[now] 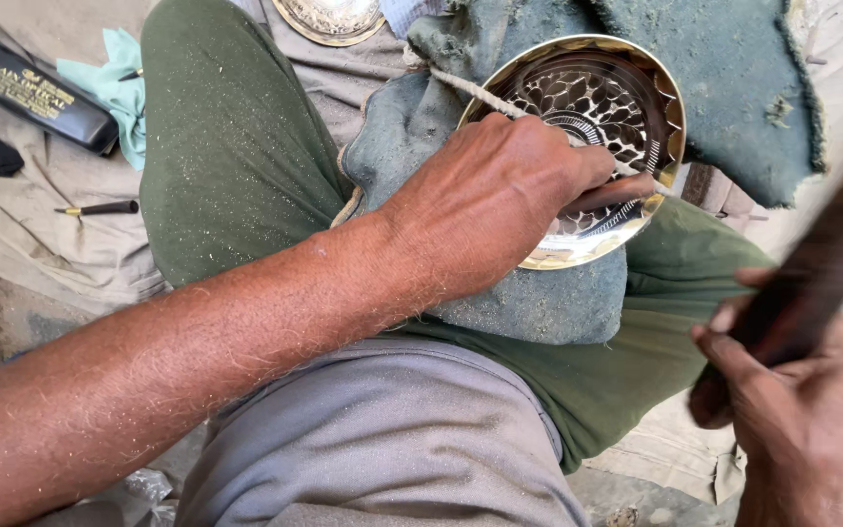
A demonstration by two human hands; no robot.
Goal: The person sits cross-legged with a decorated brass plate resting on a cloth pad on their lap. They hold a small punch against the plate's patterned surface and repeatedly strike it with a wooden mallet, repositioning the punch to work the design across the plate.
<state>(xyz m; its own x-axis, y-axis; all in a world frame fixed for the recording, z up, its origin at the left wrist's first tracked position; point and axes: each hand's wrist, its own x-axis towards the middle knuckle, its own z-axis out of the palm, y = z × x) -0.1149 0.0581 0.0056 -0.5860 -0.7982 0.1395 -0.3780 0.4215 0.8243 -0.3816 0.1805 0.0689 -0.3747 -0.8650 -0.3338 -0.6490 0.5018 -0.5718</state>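
A round brass plate [605, 107] with an engraved leaf pattern lies on a blue-grey cloth pad [539, 303] over my raised knee. My left hand [495, 190] rests on the plate and pinches a thin metal chisel [617, 190] against its inner surface. A twisted cord [475, 90] runs across the plate's rim. At the lower right my right hand [782, 390] grips the dark wooden handle of a mallet [822, 259], blurred and raised away from the plate.
A second brass plate [332, 18] peeks in at the top. On the beige sheet at the left lie a black case [31, 90], a turquoise cloth [114, 83] and a small dark tool [100, 208]. My green trouser leg [226, 146] is dusted with filings.
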